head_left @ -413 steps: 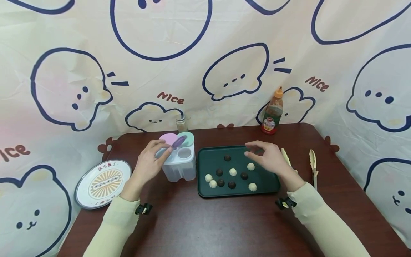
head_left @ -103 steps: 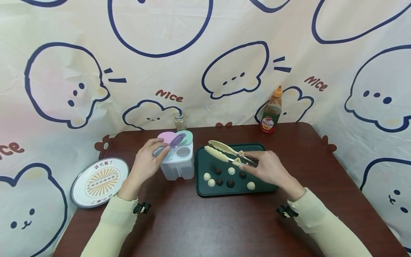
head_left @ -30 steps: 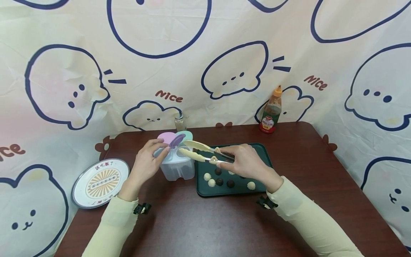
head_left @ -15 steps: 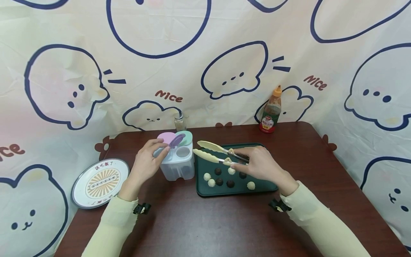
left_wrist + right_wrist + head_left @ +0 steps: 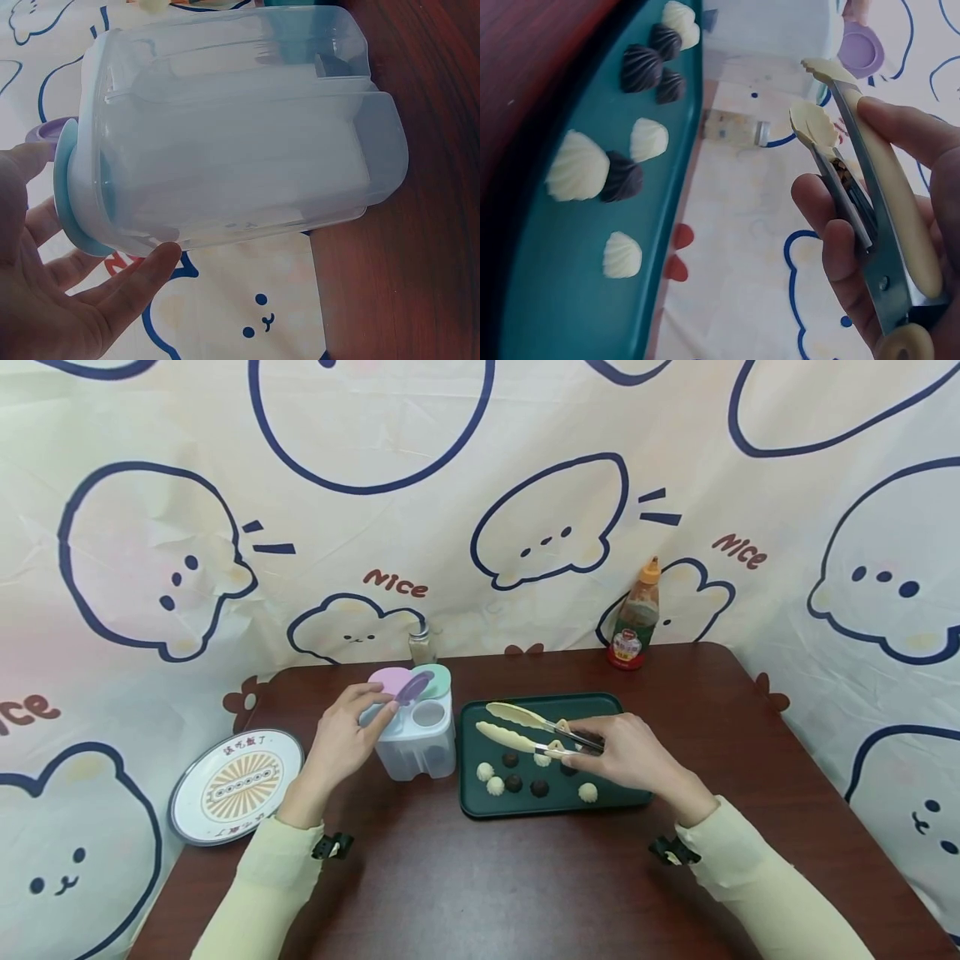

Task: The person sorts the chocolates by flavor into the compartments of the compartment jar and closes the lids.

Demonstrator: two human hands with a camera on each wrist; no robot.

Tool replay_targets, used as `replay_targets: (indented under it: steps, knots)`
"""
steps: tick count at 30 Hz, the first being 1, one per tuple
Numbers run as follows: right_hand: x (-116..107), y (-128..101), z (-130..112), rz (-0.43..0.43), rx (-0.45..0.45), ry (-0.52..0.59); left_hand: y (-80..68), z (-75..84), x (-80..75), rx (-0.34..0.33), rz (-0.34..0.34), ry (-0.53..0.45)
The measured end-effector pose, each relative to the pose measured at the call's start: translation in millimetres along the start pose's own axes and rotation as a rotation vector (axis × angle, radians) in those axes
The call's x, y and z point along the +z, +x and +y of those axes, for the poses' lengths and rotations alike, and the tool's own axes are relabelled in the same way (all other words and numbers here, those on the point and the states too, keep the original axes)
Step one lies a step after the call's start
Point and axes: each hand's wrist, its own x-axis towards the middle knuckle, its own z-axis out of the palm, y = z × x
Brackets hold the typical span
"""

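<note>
My left hand [image 5: 348, 737] stays at a clear plastic container [image 5: 417, 737], thumb and fingertips holding its purple flip lid [image 5: 414, 687] up. The left wrist view shows that hand [image 5: 52, 300] against the container [image 5: 240, 127]. One round compartment [image 5: 428, 714] is uncovered, and a dark piece [image 5: 432, 751] shows through the wall. My right hand [image 5: 626, 753] grips cream tongs [image 5: 521, 729] above a green tray [image 5: 555, 807] of white sweets [image 5: 587, 792] and dark sweets [image 5: 539, 788]. In the right wrist view the tongs [image 5: 840, 127] stand parted with nothing between the tips.
A patterned plate [image 5: 236, 786] lies at the table's left edge. A small shaker [image 5: 422, 646] and a sauce bottle [image 5: 634, 622] stand at the back against a cartoon cloth backdrop. Bare brown table [image 5: 487, 885] stretches in front of the tray.
The tongs reached over to the container's uncovered compartment, then drew back right above the tray. A dark piece now shows inside the container. My left hand has not moved.
</note>
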Motion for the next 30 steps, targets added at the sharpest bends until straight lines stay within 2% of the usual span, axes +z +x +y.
replay_targets:
  steps: [10,30]
  knots:
    - [9.6,-7.4,19.3,-0.054,0.029,-0.052,0.0,-0.1,0.1,-0.002,-0.006,0.007]
    - [27.6,-7.7,32.9,-0.111,0.011,-0.106,-0.4,0.3,-0.3,-0.002,-0.005,0.009]
